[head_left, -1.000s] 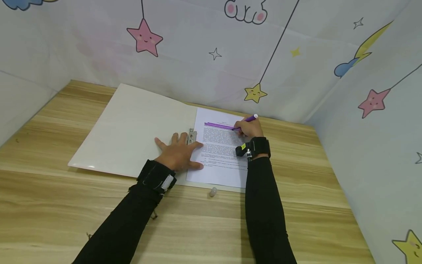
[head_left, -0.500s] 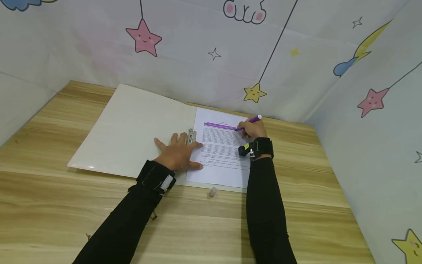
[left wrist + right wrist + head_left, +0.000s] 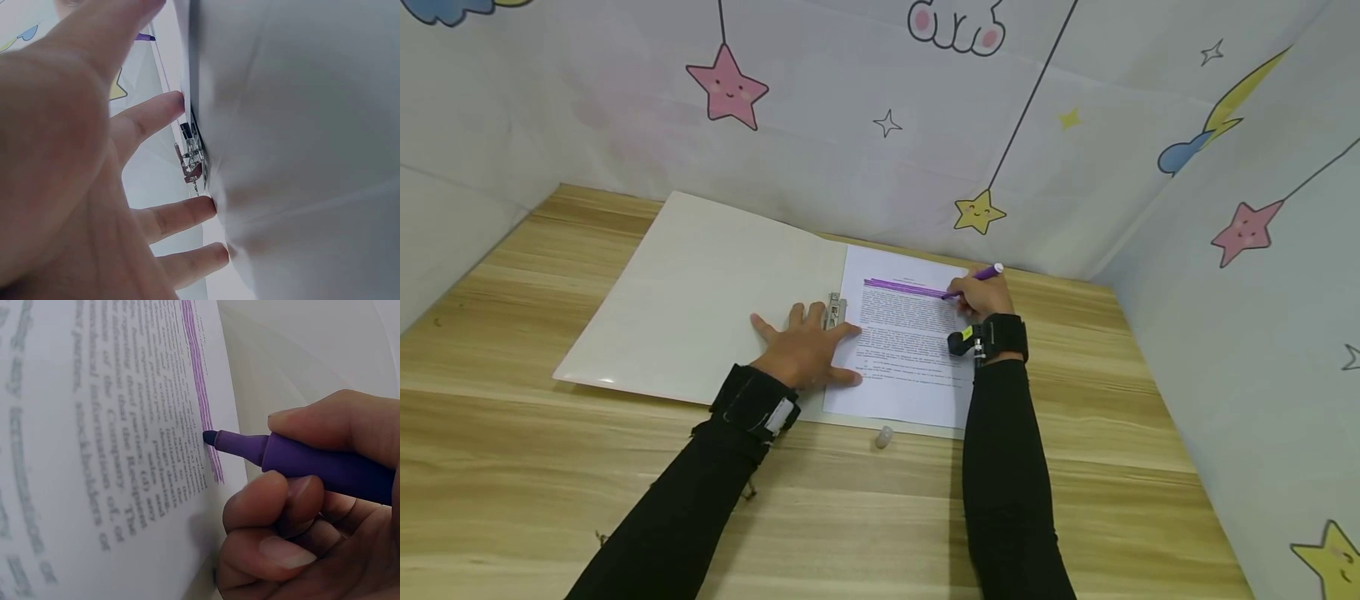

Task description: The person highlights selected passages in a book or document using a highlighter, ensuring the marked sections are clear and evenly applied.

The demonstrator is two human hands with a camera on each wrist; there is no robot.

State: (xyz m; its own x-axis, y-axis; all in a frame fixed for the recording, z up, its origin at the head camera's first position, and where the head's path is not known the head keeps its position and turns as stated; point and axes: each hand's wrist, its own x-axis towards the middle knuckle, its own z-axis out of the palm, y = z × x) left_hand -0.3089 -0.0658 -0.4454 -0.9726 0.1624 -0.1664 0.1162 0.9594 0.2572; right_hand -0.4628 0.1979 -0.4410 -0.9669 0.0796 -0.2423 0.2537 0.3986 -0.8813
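Note:
My right hand [image 3: 985, 293] pinches a purple highlighter [image 3: 331, 462] between thumb and fingers. Its dark tip [image 3: 210, 437] is at a purple stripe [image 3: 199, 381] across the upper lines of a printed sheet [image 3: 910, 400]. My left hand [image 3: 805, 350] lies spread, thumb and index finger on the sheet's left edge, the other fingers on the white folder [image 3: 700, 275]. In the left wrist view its fingertips [image 3: 205, 205] press the folder surface. Between folder cover and sheet sits a metal clip [image 3: 835, 312], partly behind the left fingers.
A small translucent cap [image 3: 884, 437] lies on the wooden table [image 3: 850, 525] just in front of the folder. White curtains with printed stars [image 3: 980, 211] stand along the back and right edges of the table.
My right hand has slid to the right along the line with the highlighter, its tip leaving the purple mark longer. The left hand stays in place on the folder and sheet.

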